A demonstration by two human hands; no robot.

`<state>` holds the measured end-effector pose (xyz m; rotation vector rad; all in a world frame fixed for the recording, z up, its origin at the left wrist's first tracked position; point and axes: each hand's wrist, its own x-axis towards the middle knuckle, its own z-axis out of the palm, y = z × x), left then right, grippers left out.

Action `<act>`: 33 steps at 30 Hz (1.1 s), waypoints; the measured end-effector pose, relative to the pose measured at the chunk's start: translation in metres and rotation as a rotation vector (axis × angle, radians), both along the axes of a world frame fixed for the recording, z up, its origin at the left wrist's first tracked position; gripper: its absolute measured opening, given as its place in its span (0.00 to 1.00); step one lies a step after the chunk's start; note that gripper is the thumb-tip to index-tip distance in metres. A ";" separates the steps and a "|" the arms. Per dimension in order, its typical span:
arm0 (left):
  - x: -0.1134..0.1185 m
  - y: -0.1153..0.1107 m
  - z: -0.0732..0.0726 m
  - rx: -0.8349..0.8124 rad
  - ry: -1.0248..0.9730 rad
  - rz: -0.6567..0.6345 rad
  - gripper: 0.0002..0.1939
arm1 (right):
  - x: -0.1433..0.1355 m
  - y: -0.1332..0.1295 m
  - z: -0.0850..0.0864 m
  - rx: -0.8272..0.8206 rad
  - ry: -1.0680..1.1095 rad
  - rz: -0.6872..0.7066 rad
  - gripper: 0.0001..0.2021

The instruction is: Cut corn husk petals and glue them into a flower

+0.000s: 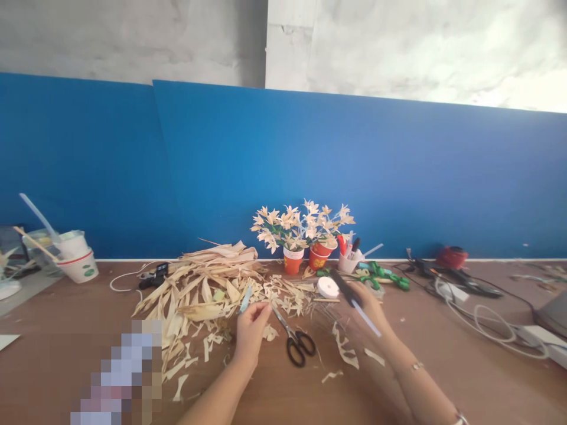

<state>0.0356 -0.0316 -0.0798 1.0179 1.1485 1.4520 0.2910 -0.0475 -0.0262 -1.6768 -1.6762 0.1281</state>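
Note:
My left hand (253,324) is pinched closed over the table, and what its fingertips hold is too small to make out. A pale blue strip (245,298) shows just behind its knuckles; I cannot tell whether it is held. My right hand (370,304) is wrapped round a black glue gun (346,287), slightly blurred, with a whitish glue stick (367,320) poking out of its back end. Between the hands lie black-handled scissors (295,342). Beyond them spread cut petal-like husk pieces (287,301) and a white tape roll (328,287).
Dried corn husks (199,283) are heaped on the left. Husk flowers stand in red paper cups (293,261) at the back, beside a cup of pens (348,261). Green bundles (385,274) lie right of these. Cables (482,324) cross the right side; white cups (80,267) stand far left.

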 end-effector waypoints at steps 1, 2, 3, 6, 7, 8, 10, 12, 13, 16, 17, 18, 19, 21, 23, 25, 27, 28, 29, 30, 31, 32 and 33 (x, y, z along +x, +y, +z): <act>0.000 0.000 0.000 0.004 0.000 0.006 0.16 | -0.011 -0.001 0.002 0.045 0.026 0.123 0.09; 0.000 0.000 0.000 0.005 -0.002 0.013 0.16 | -0.024 -0.002 0.003 0.040 0.033 0.234 0.07; 0.000 0.000 0.000 0.008 -0.006 0.020 0.16 | -0.038 -0.003 0.005 0.027 0.041 0.327 0.05; -0.001 0.001 -0.002 0.011 -0.030 0.010 0.16 | -0.074 -0.006 0.005 0.030 0.018 0.518 0.01; -0.002 0.002 -0.003 0.008 -0.046 0.000 0.16 | -0.083 -0.007 0.003 0.024 0.007 0.558 0.02; -0.002 0.002 -0.004 0.002 -0.065 -0.009 0.17 | -0.091 -0.007 0.000 0.024 0.002 0.580 0.03; -0.003 0.003 -0.006 -0.012 -0.096 -0.009 0.19 | -0.099 -0.007 -0.008 0.032 0.007 0.586 0.04; -0.003 0.003 -0.008 -0.017 -0.094 0.009 0.19 | -0.102 -0.008 -0.017 0.041 0.020 0.567 0.04; -0.003 0.003 -0.008 -0.016 -0.083 0.015 0.19 | -0.103 -0.008 -0.021 0.041 0.022 0.555 0.05; -0.002 0.004 -0.009 -0.006 -0.057 0.005 0.18 | -0.101 -0.009 -0.030 0.038 0.015 0.510 0.06; -0.002 0.004 -0.009 -0.004 -0.052 -0.002 0.18 | -0.101 -0.010 -0.032 0.037 0.013 0.493 0.07; -0.001 0.004 -0.009 -0.003 -0.046 -0.007 0.18 | -0.100 -0.009 -0.033 0.037 0.014 0.478 0.07; -0.001 0.003 -0.009 -0.004 -0.038 -0.010 0.18 | -0.100 -0.009 -0.035 0.035 0.014 0.467 0.07; -0.001 0.003 -0.008 -0.004 -0.019 -0.011 0.19 | -0.101 -0.008 -0.036 0.030 0.011 0.450 0.07; -0.001 0.002 -0.008 0.005 0.004 -0.005 0.20 | -0.102 -0.007 -0.037 0.020 0.007 0.435 0.07; -0.001 0.002 -0.007 0.014 0.020 -0.003 0.20 | -0.103 -0.007 -0.038 0.008 0.002 0.423 0.06; -0.001 0.002 -0.007 0.011 0.024 -0.004 0.19 | -0.103 -0.007 -0.038 0.000 -0.003 0.413 0.06; -0.001 0.002 -0.007 0.010 0.023 -0.007 0.18 | -0.102 -0.007 -0.038 -0.004 -0.007 0.411 0.06; -0.001 0.002 -0.007 0.014 0.025 -0.009 0.18 | -0.102 -0.007 -0.038 -0.008 -0.011 0.410 0.06; -0.001 0.002 -0.008 0.022 0.030 -0.008 0.18 | -0.102 -0.007 -0.038 -0.011 -0.016 0.407 0.06; -0.001 0.002 -0.008 0.032 0.037 -0.006 0.18 | -0.102 -0.007 -0.038 -0.015 -0.021 0.404 0.06; -0.001 0.002 -0.008 0.041 0.046 -0.004 0.18 | -0.102 -0.007 -0.038 -0.019 -0.025 0.400 0.06; -0.001 0.002 -0.008 0.045 0.054 -0.004 0.18 | -0.102 -0.007 -0.038 -0.021 -0.027 0.395 0.06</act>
